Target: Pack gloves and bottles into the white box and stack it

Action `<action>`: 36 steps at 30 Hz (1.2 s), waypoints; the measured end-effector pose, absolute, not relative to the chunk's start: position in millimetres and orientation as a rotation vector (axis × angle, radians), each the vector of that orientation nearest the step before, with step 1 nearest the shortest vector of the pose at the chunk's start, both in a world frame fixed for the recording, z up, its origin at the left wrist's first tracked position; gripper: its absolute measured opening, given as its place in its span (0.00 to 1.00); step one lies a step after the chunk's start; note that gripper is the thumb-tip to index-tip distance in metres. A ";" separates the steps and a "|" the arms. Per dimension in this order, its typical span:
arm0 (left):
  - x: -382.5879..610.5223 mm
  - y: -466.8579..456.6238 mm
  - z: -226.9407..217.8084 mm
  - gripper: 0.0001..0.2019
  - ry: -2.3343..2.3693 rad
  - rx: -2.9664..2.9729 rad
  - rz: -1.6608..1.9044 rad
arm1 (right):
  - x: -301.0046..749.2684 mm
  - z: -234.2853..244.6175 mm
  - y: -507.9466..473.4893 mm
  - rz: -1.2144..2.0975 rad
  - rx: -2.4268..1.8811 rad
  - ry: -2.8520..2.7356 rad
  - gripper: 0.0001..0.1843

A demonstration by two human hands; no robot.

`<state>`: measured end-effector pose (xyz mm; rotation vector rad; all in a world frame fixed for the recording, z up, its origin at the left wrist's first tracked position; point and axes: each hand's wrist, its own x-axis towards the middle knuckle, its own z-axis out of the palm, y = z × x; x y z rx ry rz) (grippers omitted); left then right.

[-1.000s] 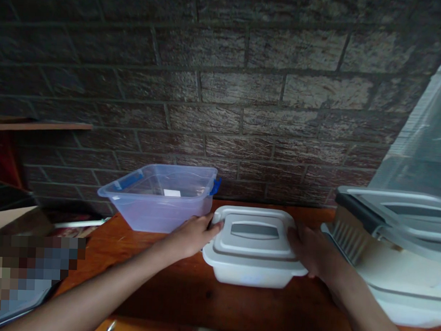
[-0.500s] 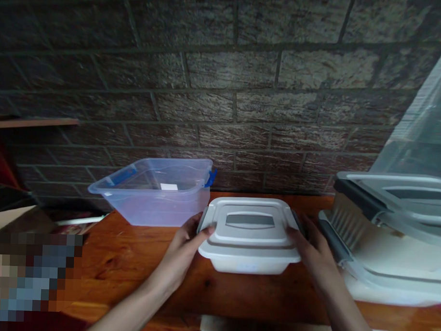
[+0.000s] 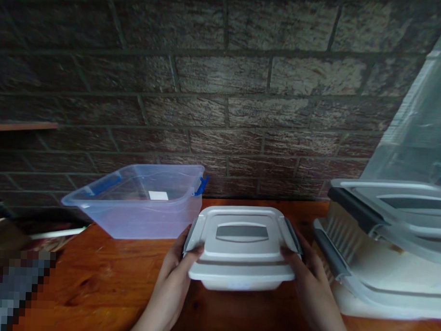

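A small white lidded storage box (image 3: 240,270) with a grey inset on its lid is in the middle of the view, between my two hands. My left hand (image 3: 179,268) grips its left side, thumb on the lid's edge and fingers hidden beneath the grey clip. On the right side, my right hand (image 3: 305,267) holds it in the same way. The lid sits on the box. Whether its base touches the table cannot be made out. To the left stands a clear purple-tinted open bin (image 3: 142,223) with blue clips and a white label.
Two larger lidded boxes stand stacked at the right, the upper box (image 3: 380,243) on the lower box (image 3: 382,304), both with grey clips. The wooden table (image 3: 111,282) ends at a brick wall (image 3: 222,103). A translucent sheet (image 3: 417,129) hangs at the right.
My hands and the white box have come closer to me and look slightly larger, and less of the box's front shows. The view has shifted, moving the bin left and lower.
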<state>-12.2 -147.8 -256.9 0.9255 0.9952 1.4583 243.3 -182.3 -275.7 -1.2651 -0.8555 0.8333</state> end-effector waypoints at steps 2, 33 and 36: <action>-12.9 -148.1 -257.1 0.37 1.018 0.924 1.458 | 243.9 -273.8 -183.4 0.827 -1.311 -0.863 0.41; -34.4 -141.5 -276.0 0.32 1.217 1.168 1.380 | 250.7 -271.0 -184.7 0.598 -1.513 -1.145 0.38; -34.0 -141.2 -273.8 0.32 1.236 1.208 1.390 | 249.0 -268.1 -185.5 0.617 -1.534 -1.124 0.38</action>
